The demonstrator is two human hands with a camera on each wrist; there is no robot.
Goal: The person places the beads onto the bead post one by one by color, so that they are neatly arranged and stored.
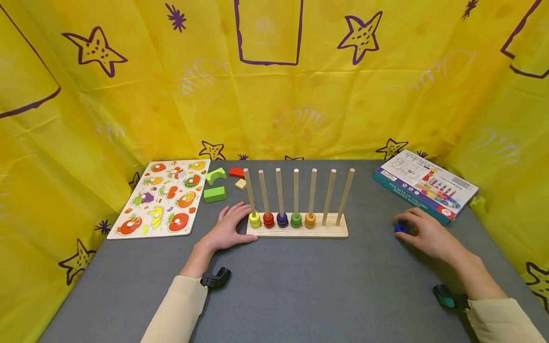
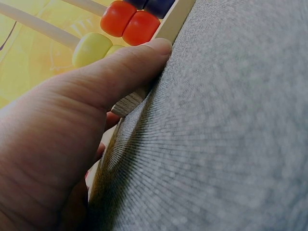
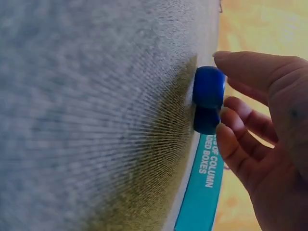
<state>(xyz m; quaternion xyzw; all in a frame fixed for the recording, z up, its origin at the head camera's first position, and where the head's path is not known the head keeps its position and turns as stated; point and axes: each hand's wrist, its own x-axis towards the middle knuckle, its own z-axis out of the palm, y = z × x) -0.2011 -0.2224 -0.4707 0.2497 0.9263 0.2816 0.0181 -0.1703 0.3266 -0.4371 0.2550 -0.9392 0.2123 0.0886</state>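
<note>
A wooden peg stand (image 1: 274, 232) with several upright pegs stands mid-table. Pairs of yellow (image 1: 255, 220), red (image 1: 268, 220), dark blue (image 1: 282, 219), green (image 1: 296, 220) and orange (image 1: 310, 220) beads sit low on its pegs; the two rightmost pegs are bare. My left hand (image 1: 228, 228) holds the stand's left end, its thumb along the front edge in the left wrist view and other fingers behind, partly hidden. Off to the right, my right hand (image 1: 429, 234) has thumb and fingers curled round two bright blue beads (image 3: 209, 87), low at the tabletop.
A fruit puzzle board (image 1: 160, 200) lies at the left. Green blocks (image 1: 215, 194), a red block (image 1: 237, 172) and a small pale wooden piece (image 1: 240, 184) lie behind my left hand. A toy box (image 1: 426, 183) lies at the back right, beyond my right hand. Yellow patterned curtain (image 1: 266, 109) surrounds the table.
</note>
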